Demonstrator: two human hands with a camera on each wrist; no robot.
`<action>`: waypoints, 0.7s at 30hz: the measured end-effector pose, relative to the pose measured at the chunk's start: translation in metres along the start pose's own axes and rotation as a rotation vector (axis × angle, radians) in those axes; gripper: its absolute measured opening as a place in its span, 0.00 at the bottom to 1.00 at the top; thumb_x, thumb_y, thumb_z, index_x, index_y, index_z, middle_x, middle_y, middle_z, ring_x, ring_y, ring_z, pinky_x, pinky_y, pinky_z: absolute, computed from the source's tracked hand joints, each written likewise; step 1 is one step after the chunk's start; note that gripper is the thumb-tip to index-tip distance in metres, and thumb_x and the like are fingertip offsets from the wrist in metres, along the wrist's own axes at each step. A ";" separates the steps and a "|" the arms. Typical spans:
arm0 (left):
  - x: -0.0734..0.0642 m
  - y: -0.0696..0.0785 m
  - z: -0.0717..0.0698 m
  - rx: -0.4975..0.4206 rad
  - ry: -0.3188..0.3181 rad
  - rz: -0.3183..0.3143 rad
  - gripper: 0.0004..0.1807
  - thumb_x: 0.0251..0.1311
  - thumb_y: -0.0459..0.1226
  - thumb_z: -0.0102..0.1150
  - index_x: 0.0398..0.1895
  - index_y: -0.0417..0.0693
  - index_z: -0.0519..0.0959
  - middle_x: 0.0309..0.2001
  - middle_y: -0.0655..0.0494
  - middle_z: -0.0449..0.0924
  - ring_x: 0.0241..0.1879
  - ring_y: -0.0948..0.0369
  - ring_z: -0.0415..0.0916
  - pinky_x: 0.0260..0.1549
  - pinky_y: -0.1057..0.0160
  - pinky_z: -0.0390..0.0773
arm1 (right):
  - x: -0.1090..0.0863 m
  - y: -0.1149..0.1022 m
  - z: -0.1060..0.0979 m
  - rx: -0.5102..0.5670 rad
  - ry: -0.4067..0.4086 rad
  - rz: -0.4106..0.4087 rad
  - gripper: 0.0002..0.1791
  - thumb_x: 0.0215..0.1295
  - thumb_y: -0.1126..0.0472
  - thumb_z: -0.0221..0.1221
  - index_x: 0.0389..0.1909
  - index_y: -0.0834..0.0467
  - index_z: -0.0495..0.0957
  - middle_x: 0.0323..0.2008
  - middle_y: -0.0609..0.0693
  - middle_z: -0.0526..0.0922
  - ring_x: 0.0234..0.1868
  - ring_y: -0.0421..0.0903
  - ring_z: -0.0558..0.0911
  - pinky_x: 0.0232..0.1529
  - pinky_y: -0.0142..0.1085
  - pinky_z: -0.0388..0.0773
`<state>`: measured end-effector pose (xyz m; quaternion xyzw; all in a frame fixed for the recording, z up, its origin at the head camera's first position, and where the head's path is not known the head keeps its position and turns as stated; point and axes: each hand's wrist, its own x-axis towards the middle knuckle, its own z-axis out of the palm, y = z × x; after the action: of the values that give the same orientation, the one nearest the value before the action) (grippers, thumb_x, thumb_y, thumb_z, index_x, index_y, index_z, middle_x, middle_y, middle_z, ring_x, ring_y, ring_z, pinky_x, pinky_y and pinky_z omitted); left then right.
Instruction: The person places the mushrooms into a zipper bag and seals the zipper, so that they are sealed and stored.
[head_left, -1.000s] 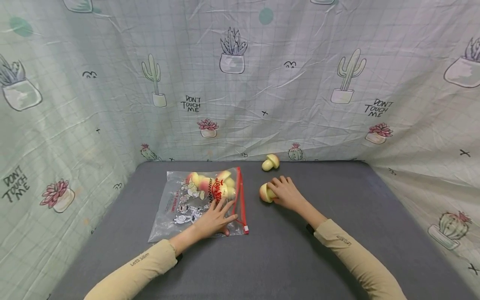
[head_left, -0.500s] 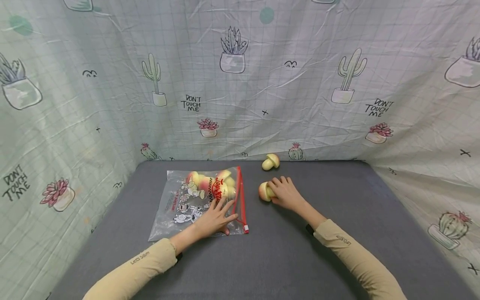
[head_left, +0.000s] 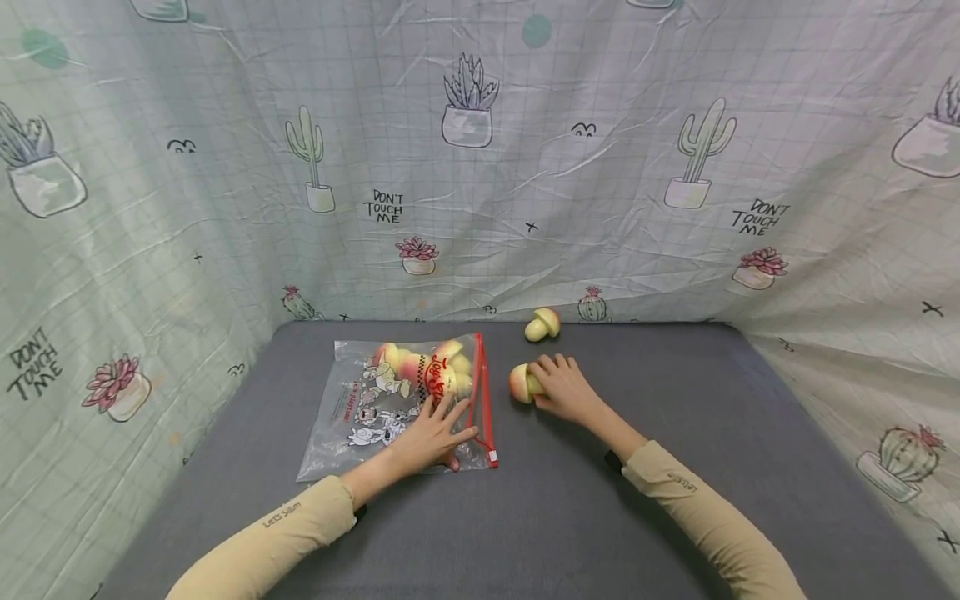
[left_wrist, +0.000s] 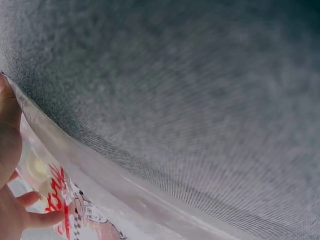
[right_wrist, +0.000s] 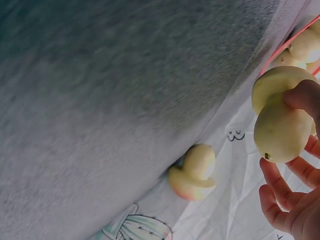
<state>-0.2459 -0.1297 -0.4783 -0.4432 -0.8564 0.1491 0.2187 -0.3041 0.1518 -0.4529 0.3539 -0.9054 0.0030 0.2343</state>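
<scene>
In the head view, a clear plastic zip bag (head_left: 330, 429) with red print and a red zip edge lies on the left of the table. My left hand (head_left: 426, 442) rests on its lower part, fingers spread over the print; the left wrist view shows the thumb at the bag's near edge. To the right of the zip, my right hand (head_left: 566, 390) grips a mushroom (head_left: 520, 385) with a pale yellow stem and pinkish cap. Thumb and fingers hold its stem in the right wrist view. Similar mushrooms (head_left: 390, 357) show through the bag.
Another mushroom (head_left: 542, 325) lies on the dark grey table (head_left: 645, 358) near its far edge, beyond my right hand. A hanging cactus-print cloth (head_left: 525, 275) borders the table at the back and both sides.
My right hand has shifted slightly left, bringing the mushroom closer to the bag's red zip edge. The left hand and the bag stay where they were.
</scene>
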 end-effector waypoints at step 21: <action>0.000 0.001 -0.001 0.052 -0.008 -0.002 0.34 0.40 0.64 0.47 0.55 0.67 0.68 0.62 0.46 0.62 0.60 0.42 0.62 0.48 0.42 0.68 | 0.012 -0.020 0.006 0.046 -0.040 -0.025 0.23 0.50 0.52 0.63 0.46 0.54 0.70 0.41 0.50 0.74 0.36 0.49 0.71 0.34 0.42 0.65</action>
<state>-0.2445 -0.1288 -0.4781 -0.4359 -0.8536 0.1728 0.2270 -0.3015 0.1286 -0.4558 0.3706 -0.9051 0.0136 0.2080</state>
